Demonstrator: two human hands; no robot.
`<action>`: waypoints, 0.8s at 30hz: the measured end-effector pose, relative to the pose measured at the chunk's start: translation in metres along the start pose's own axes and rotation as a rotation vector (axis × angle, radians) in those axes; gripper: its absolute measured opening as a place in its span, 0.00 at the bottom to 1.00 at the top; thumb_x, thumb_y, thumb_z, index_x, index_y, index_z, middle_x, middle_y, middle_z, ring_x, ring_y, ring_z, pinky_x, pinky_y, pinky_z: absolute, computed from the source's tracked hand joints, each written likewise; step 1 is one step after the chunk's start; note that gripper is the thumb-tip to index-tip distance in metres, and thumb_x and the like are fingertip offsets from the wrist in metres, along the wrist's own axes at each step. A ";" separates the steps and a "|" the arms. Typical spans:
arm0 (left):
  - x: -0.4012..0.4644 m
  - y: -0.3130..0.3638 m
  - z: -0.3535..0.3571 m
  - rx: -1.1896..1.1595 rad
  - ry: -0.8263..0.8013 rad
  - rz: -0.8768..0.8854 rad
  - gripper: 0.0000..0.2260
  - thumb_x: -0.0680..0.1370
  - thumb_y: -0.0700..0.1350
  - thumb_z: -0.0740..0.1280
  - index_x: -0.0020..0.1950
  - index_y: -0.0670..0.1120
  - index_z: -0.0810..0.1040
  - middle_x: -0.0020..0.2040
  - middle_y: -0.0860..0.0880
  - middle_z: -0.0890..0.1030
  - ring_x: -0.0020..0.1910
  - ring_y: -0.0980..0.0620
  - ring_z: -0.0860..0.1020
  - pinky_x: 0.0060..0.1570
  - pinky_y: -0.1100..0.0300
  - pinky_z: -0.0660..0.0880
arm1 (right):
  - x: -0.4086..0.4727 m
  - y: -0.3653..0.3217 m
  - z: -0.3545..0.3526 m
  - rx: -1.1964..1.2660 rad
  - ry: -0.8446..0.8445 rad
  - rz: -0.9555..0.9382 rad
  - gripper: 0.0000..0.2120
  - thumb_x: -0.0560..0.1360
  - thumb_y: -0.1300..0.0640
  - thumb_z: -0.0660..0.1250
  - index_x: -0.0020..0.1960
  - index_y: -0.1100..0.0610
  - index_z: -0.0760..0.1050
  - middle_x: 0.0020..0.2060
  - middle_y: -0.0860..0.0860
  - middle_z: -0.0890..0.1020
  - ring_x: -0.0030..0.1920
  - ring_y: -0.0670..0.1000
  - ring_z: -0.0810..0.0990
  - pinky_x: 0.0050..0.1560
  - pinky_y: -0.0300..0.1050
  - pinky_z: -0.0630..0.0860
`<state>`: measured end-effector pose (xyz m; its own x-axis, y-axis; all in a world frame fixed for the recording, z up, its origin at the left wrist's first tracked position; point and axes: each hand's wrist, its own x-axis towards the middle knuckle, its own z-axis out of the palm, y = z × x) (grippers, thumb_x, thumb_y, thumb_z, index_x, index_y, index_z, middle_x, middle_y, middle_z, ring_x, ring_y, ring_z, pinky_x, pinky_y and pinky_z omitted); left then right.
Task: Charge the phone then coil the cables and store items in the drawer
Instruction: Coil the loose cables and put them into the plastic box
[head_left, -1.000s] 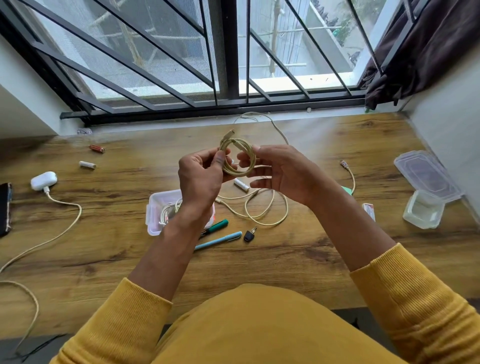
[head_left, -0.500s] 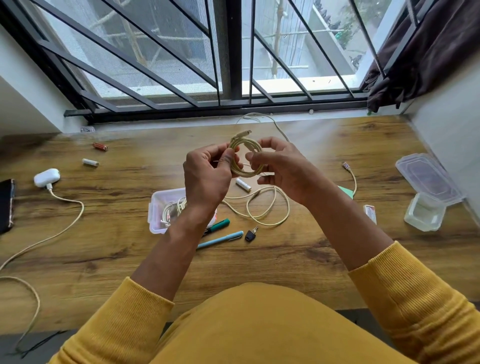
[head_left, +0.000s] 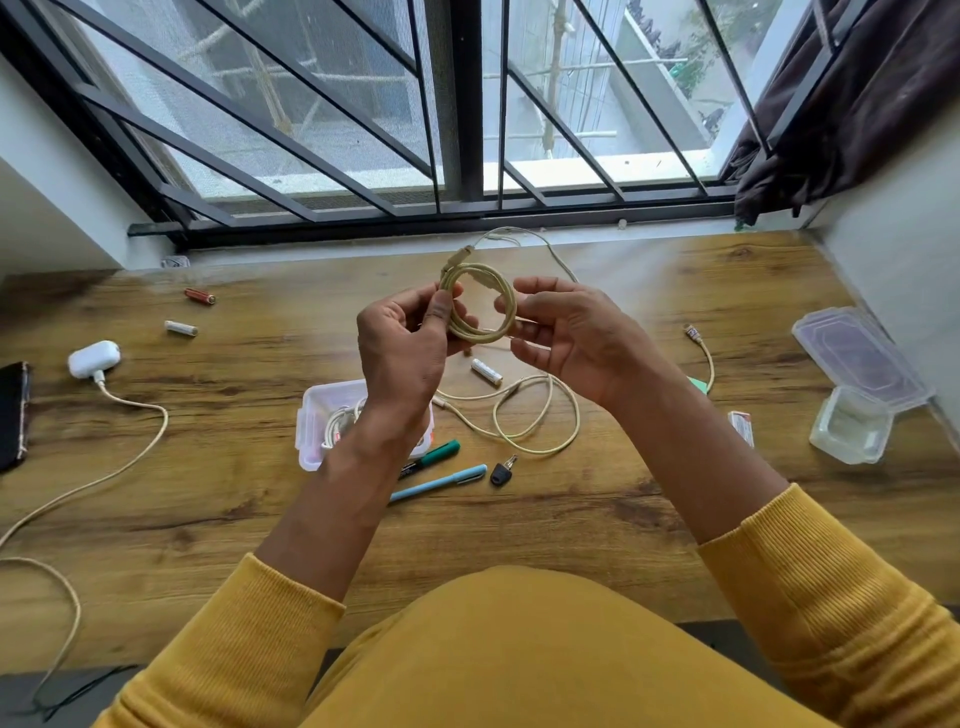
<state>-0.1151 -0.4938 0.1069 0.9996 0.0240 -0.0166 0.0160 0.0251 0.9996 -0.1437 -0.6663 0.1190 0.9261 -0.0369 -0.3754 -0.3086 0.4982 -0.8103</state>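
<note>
Cream braided cable coil (head_left: 480, 306), held above table (head_left: 649, 499): left hand (head_left: 402, 353) pinches its loops, right hand (head_left: 576, 338) fingers curl on the opposite rim. Keep loops even; feed loose tail (head_left: 535, 415) gradually.

Above the middle of the tabletop (head_left: 597, 519), the left hand (head_left: 402, 353) and right hand (head_left: 576, 338) hold a coiled cable (head_left: 480, 301) between them. Below them lie a box (head_left: 317, 421) with a loose cable (head_left: 535, 415) to its right — two pens (head_left: 441, 480) and a key (head_left: 503, 472) sit nearer the front edge. Two batteries (head_left: 189, 312) lie toward the back-left corner, a charger (head_left: 93, 357) by the left edge. Near the right edge rest a lid (head_left: 857, 353) and a tub (head_left: 849, 431) — the tub in front.
</note>
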 end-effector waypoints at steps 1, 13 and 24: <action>0.000 0.001 0.000 -0.013 0.003 0.009 0.07 0.84 0.37 0.67 0.53 0.42 0.85 0.40 0.42 0.86 0.41 0.43 0.86 0.45 0.50 0.86 | 0.000 0.000 0.001 0.007 0.015 0.000 0.11 0.80 0.68 0.66 0.59 0.58 0.76 0.50 0.58 0.85 0.41 0.52 0.84 0.38 0.44 0.82; 0.008 -0.004 0.002 0.036 0.132 -0.124 0.07 0.84 0.37 0.68 0.55 0.38 0.86 0.43 0.42 0.87 0.41 0.45 0.88 0.42 0.52 0.86 | -0.006 0.007 0.006 -0.055 -0.028 -0.292 0.14 0.81 0.69 0.66 0.65 0.60 0.79 0.48 0.54 0.86 0.48 0.51 0.85 0.47 0.45 0.81; 0.008 0.005 0.000 0.122 0.113 -0.055 0.05 0.83 0.37 0.70 0.55 0.41 0.86 0.45 0.44 0.88 0.39 0.48 0.88 0.41 0.53 0.86 | -0.008 0.011 0.013 -0.451 -0.143 -0.464 0.08 0.79 0.68 0.72 0.55 0.58 0.85 0.57 0.59 0.84 0.53 0.55 0.85 0.55 0.61 0.82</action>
<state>-0.1071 -0.4930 0.1120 0.9881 0.1387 -0.0668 0.0801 -0.0923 0.9925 -0.1521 -0.6489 0.1188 0.9949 -0.0293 0.0967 0.0980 0.0457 -0.9941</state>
